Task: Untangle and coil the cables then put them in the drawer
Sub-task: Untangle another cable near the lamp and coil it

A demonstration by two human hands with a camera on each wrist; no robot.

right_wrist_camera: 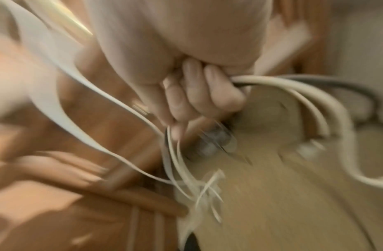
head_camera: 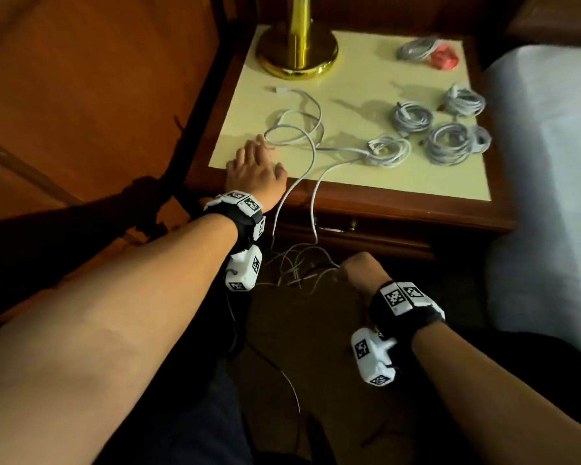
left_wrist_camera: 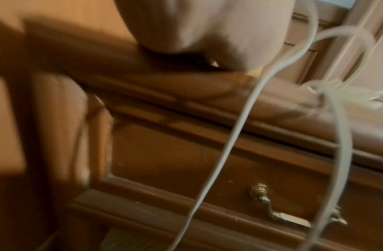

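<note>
A loose white cable point(head_camera: 302, 129) loops across the left of the cream nightstand top point(head_camera: 366, 78). Two of its strands hang over the front edge point(left_wrist_camera: 235, 135) into a tangle point(head_camera: 296, 263) near the floor. My left hand point(head_camera: 255, 162) lies palm down on the front left corner, fingers straight and touching a cable loop. Below the drawer, my right hand point(head_camera: 361, 268) grips the tangle; in the blurred right wrist view its fingers point(right_wrist_camera: 207, 95) curl round several white strands point(right_wrist_camera: 304, 95). The drawer front point(head_camera: 366, 236) with its brass handle point(left_wrist_camera: 278, 215) is closed.
Several coiled grey-white cables point(head_camera: 448, 144) lie on the right half of the top, one more point(head_camera: 416, 48) at the back beside a red object point(head_camera: 445, 57). A brass lamp base point(head_camera: 297, 52) stands at the back left. A white bed point(head_camera: 544, 162) borders the right.
</note>
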